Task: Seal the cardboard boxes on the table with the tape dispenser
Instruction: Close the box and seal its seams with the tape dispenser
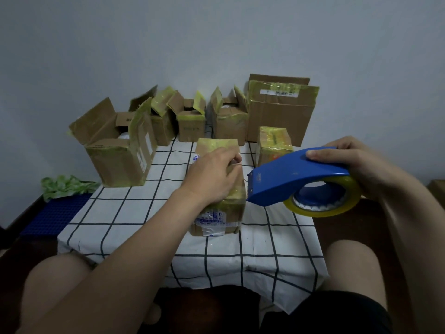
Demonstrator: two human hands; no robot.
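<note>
A small cardboard box [218, 218] wrapped in yellowish tape stands mid-table on the checked cloth. My left hand [212, 174] lies over its top, fingers curled over the far flap. My right hand [356, 162] grips a blue tape dispenser [296, 177] with a yellowish tape roll [322, 208], held just right of the box, its toothed nose almost at the box's right edge. Another small taped box [274, 144] stands shut behind the dispenser. Several boxes with raised flaps line the back: a large one at the left [115, 157], smaller ones [190, 126] [230, 124], and a tall one [279, 116].
The table [154, 213] carries a white cloth with a dark grid and stands against a grey wall. A green crumpled heap [65, 186] and a blue mat [57, 213] lie off its left edge. My knees show below the front edge.
</note>
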